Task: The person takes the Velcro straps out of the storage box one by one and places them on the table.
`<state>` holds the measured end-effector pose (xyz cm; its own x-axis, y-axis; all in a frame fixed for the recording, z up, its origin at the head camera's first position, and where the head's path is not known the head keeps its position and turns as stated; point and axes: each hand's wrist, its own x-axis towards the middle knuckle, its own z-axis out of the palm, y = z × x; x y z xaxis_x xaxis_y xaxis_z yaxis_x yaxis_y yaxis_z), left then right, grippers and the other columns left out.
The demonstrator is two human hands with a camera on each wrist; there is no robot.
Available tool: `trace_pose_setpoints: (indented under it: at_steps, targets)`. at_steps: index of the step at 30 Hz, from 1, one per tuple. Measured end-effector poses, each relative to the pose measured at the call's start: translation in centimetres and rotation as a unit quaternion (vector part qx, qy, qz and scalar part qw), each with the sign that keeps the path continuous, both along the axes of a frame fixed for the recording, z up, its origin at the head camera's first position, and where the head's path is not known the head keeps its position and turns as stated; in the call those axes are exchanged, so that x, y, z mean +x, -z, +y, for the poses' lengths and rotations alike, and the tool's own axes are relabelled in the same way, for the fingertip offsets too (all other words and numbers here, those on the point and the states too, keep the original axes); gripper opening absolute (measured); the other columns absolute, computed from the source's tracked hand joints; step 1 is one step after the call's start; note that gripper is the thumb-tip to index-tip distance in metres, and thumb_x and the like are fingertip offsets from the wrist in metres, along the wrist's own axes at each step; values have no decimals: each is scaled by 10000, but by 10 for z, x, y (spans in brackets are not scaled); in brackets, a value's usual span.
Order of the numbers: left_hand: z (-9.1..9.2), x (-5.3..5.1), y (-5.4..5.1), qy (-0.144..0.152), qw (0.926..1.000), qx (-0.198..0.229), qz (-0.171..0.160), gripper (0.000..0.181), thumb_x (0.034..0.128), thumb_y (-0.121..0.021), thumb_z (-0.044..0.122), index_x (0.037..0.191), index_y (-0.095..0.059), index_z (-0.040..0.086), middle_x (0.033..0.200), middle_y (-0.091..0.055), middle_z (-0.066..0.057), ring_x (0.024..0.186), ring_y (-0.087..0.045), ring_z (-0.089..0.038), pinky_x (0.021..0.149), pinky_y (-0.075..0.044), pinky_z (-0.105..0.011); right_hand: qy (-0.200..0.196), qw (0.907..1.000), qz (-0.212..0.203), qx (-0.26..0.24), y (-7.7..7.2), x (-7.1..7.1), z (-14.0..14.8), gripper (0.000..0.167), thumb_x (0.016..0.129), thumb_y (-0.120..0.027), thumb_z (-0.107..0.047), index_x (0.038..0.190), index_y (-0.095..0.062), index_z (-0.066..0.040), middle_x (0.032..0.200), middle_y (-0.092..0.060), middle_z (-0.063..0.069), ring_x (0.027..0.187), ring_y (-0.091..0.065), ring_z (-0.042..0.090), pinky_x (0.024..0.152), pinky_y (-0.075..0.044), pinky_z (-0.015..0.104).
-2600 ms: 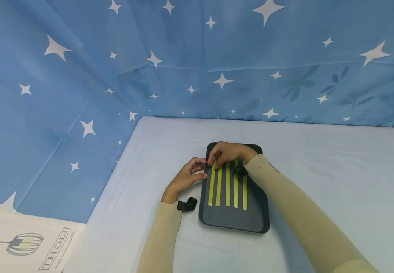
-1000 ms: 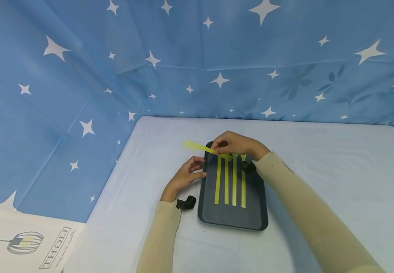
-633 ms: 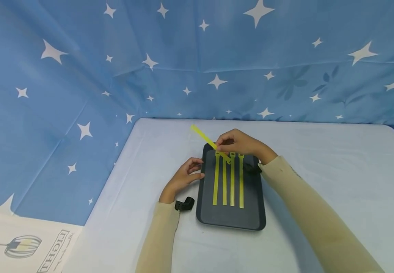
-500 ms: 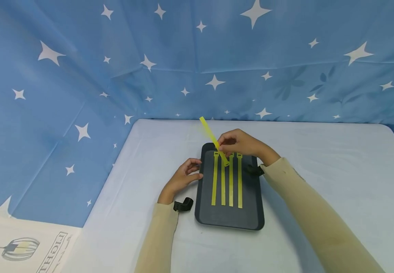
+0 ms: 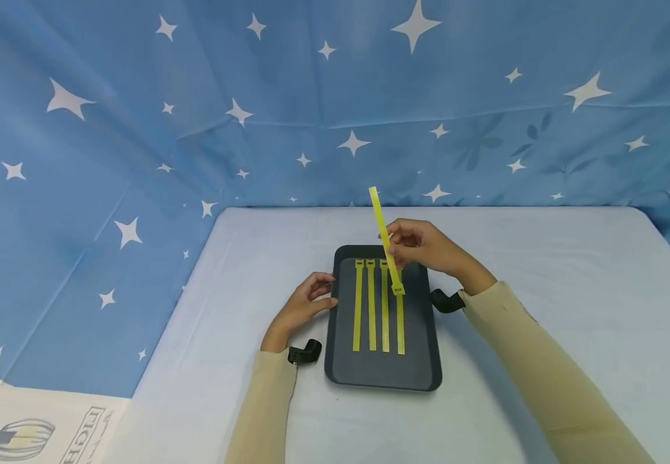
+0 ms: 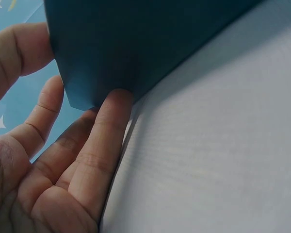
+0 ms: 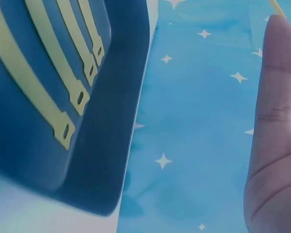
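A dark grey tray [image 5: 378,372] lies on the white table, with several yellow straps [image 5: 357,309] side by side in it, slotted ends at the far side. Above the tray's far right part, the right hand [image 5: 427,248] pinches one more yellow strap [image 5: 382,225] between thumb and fingers; its slotted end points down. In the right wrist view that strap [image 7: 277,7] shows only at the top edge, beside the right hand [image 7: 276,121]. The left hand [image 5: 300,306] touches the tray's left edge with relaxed fingers. In the left wrist view, fingertips of the left hand [image 6: 63,150] rest against the tray's side [image 6: 111,53].
A white cloth [image 5: 514,258] covers the table. Behind it and to the left hangs a blue curtain [image 5: 311,77] with white stars. A pale printed cloth [image 5: 27,412] lies at the lower left. Each wrist wears a black camera, one [image 5: 305,352] left and one [image 5: 446,301] right.
The right hand has lifted a strap from the tray's left side, moved right and turned it nearly upright. The left hand stays at the tray's edge. The view has shifted slightly.
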<state>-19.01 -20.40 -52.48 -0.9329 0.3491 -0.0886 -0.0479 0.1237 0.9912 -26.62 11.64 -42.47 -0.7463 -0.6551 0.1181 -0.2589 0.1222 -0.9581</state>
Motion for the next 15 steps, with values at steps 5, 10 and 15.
trace_pose_setpoints:
  at_steps: [5, 10, 15]
  targets:
    - [0, 0, -1, -6, 10000, -43, -54, 500, 1007, -672, -12, 1464, -478, -75, 1589, -478, -289, 1486, -468, -432, 1072, -528, -343, 248, 9997, 66, 8, -2, 8, 13, 260, 1039, -621, 57, 1293, -625, 113, 1014, -671, 182, 838, -739, 234, 771, -659, 501]
    - [2, 1, -4, -72, 9999, -122, -72, 509, 1003, -677, -10, 1469, -481, -66, 1599, -476, -275, 1496, -465, -429, 1085, -517, -352, 412, 9991, 62, 0, -4, 15, 28, 261, 1051, -606, 68, 1304, -587, 127, 1023, -664, 175, 837, -749, 213, 774, -662, 484]
    - [1, 2, -4, -80, 9998, -138, -101, 511, 1004, -683, -6, 1470, -480, -60, 1601, -480, -268, 1506, -455, -421, 1101, -500, -359, 583, 9983, -69, 2, -7, 22, 41, 301, 1058, -593, 70, 1348, -544, 132, 1042, -657, 157, 842, -746, 198, 777, -664, 425]
